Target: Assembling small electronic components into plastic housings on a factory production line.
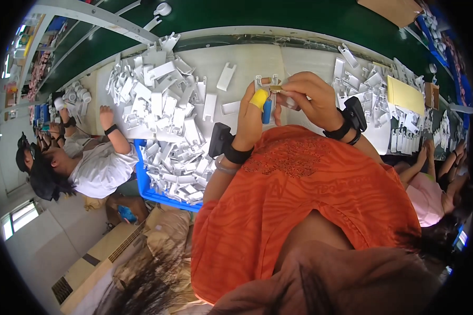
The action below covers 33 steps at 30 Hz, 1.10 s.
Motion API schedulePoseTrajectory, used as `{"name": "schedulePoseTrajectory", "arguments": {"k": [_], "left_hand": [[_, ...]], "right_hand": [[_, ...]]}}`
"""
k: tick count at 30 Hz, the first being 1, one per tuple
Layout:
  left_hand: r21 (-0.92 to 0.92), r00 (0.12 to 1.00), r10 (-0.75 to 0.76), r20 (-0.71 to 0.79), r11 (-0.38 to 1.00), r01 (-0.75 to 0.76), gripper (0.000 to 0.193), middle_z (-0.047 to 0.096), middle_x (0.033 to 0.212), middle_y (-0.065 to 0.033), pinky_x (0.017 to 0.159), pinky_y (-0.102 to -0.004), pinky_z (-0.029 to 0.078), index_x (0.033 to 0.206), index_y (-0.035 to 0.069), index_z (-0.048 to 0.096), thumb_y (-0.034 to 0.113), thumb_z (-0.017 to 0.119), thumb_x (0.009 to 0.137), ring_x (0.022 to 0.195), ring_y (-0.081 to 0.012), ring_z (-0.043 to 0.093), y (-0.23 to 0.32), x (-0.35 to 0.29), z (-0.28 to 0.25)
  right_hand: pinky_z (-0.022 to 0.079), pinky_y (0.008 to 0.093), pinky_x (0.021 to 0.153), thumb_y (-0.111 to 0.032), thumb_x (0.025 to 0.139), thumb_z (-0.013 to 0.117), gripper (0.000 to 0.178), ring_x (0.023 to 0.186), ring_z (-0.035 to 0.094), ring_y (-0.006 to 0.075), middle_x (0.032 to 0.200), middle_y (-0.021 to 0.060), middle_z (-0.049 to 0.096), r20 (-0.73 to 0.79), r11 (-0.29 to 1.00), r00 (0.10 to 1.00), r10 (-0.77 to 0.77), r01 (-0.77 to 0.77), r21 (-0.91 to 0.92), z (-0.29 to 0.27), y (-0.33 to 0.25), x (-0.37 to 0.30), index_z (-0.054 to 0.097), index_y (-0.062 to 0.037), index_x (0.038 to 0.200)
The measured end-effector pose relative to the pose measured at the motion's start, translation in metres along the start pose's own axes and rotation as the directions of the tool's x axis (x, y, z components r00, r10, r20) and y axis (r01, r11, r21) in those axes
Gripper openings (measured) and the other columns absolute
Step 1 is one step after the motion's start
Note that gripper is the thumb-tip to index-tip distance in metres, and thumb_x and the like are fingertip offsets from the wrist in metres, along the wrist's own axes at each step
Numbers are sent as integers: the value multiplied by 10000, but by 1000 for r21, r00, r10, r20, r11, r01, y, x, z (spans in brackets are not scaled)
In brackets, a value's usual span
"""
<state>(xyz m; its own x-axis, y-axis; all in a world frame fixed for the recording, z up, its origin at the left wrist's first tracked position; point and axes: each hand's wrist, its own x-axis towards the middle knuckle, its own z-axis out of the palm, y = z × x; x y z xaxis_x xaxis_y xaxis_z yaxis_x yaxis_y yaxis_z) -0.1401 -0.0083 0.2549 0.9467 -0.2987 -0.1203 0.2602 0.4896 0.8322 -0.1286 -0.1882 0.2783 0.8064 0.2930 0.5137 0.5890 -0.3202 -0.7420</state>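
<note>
My left hand (250, 116), its thumb wrapped in a yellow finger cover (259, 98), is closed around a white plastic housing (258, 82) near the table's middle. Facing it, my right hand (312, 97) pinches a small brass-coloured piece (275, 88) against or just above the housing; whether they touch I cannot tell. Below the fingertips, a blue cylindrical piece (267, 111), possibly a tool handle, hangs between my hands. What holds it is hidden. Loose white housings (226, 76) lie on the table to the left of my hands.
A large heap of white housings (163, 97) spreads at left, running into a blue bin (165, 199) below the table edge. More white parts (370, 84) and a yellow sheet (404, 95) lie at right. Co-workers sit on both sides, one in a white shirt (102, 168).
</note>
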Motion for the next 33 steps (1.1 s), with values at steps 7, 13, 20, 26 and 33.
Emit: {"name": "schedulePoseTrajectory", "arguments": {"k": [7, 13, 20, 26, 33], "left_hand": [[29, 999, 34, -31, 999, -33, 305, 593, 900, -116, 478, -283, 499, 1219, -17, 478, 115, 404, 954, 601, -151, 549, 1, -2, -2], [34, 997, 68, -25, 997, -67, 354, 594, 957, -105, 514, -260, 491, 1228, -10, 455, -15, 410, 877, 623, -120, 536, 5, -10, 0], [315, 992, 125, -24, 943, -112, 405, 597, 925, -75, 611, -235, 461, 1218, -8, 463, -28, 490, 814, 731, -93, 535, 9, -14, 1], [422, 991, 133, -9, 899, -117, 357, 611, 904, -99, 692, -261, 473, 1177, -24, 484, 2, 507, 822, 775, -131, 564, 13, -15, 5], [373, 987, 159, 0, 916, -148, 355, 613, 878, -91, 636, -251, 468, 1177, -25, 481, -4, 496, 823, 724, -125, 576, 10, -15, 6]], "right_hand": [[508, 292, 658, 46, 817, 663, 205, 779, 628, 242, 908, 119, 636, 6, 995, 996, -84, 84, -53, 5, 0, 4, 640, -9, 1013], [499, 322, 706, 58, 777, 675, 248, 805, 627, 263, 898, 95, 644, -12, 992, 993, -120, 120, -24, 9, 1, 1, 639, -44, 1001], [475, 331, 702, 71, 695, 690, 297, 814, 608, 253, 903, 76, 644, 39, 972, 973, -226, 228, -61, 6, 0, 12, 657, -64, 958], [461, 330, 674, 73, 683, 694, 307, 785, 582, 246, 897, 63, 624, 23, 972, 974, -227, 228, -60, 8, 4, 9, 671, -81, 948], [454, 326, 669, 49, 686, 718, 292, 784, 577, 242, 887, 60, 616, 24, 977, 978, -209, 210, -33, 8, 7, 9, 679, -84, 944]]}}
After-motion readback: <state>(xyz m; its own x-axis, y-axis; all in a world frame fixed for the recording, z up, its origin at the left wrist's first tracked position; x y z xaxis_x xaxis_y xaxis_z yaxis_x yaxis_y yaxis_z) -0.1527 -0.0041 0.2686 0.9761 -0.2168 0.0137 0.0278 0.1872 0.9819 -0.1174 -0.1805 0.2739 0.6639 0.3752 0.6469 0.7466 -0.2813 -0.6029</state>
